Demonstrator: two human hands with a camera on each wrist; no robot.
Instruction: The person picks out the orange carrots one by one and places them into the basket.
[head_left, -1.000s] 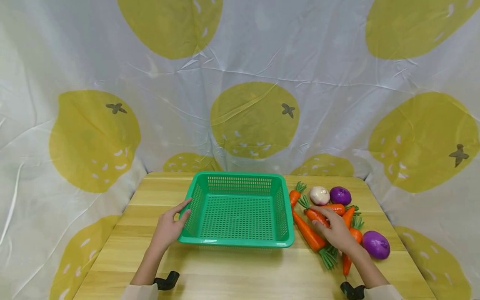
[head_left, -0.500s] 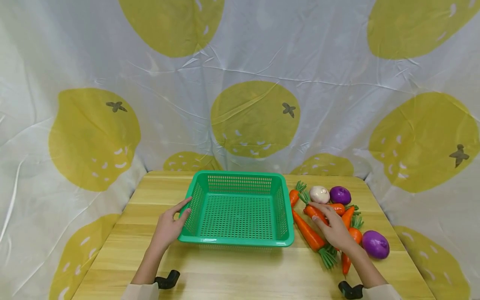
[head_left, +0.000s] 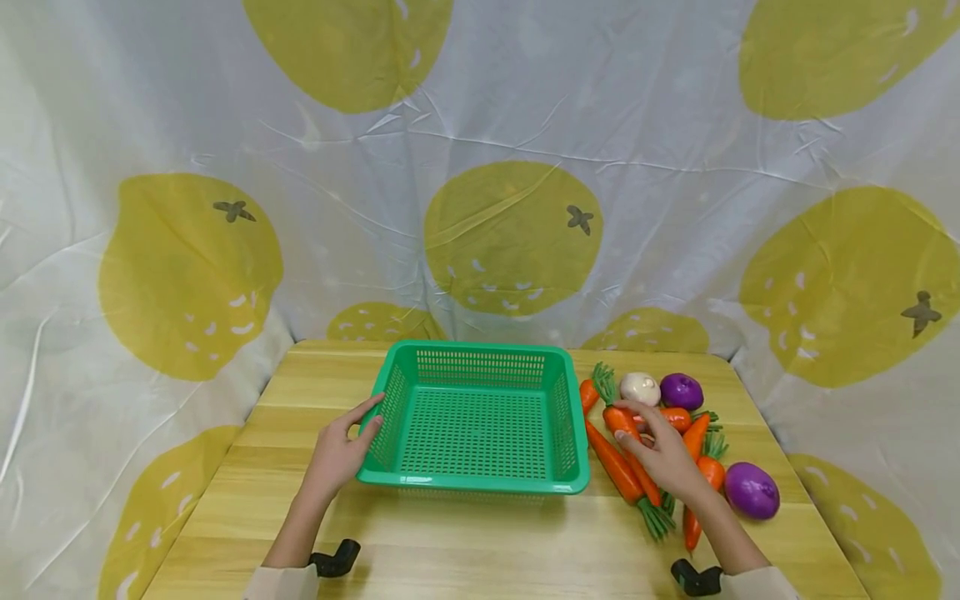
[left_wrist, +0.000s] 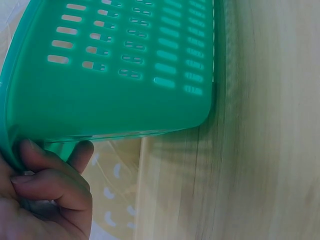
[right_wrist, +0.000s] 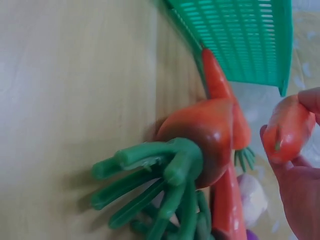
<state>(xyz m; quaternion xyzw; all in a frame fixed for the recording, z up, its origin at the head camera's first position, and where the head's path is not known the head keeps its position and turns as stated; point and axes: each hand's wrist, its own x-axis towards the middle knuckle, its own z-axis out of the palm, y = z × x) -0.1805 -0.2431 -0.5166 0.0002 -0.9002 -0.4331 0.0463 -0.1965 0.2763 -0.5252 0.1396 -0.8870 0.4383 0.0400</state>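
Observation:
A green plastic basket (head_left: 472, 486) with slotted walls stands mid-table with nothing in it. My left hand (head_left: 337, 450) grips its left rim; the left wrist view shows the fingers (left_wrist: 62, 190) curled at the basket's edge (left_wrist: 12, 100). On the right, my right hand (head_left: 666, 457) pinches an orange carrot (head_left: 621, 419) between thumb and fingers, its green top pointing away from me. In the right wrist view this carrot (right_wrist: 289, 129) is clear of the table. Below it lies another carrot (head_left: 609, 462) beside the basket, its leafy stalks (right_wrist: 160, 170) toward me.
Several more carrots (head_left: 712, 473) lie heaped under and around the right hand. One carrot (head_left: 588, 395) rests by the basket's right wall. Behind the heap sit a white onion (head_left: 640, 389) and a purple onion (head_left: 681, 392); another purple onion (head_left: 752, 491) lies far right.
My right hand has taken hold of the carrot and raised it slightly, turning it more lengthwise toward me. The left hand and the basket have stayed put.

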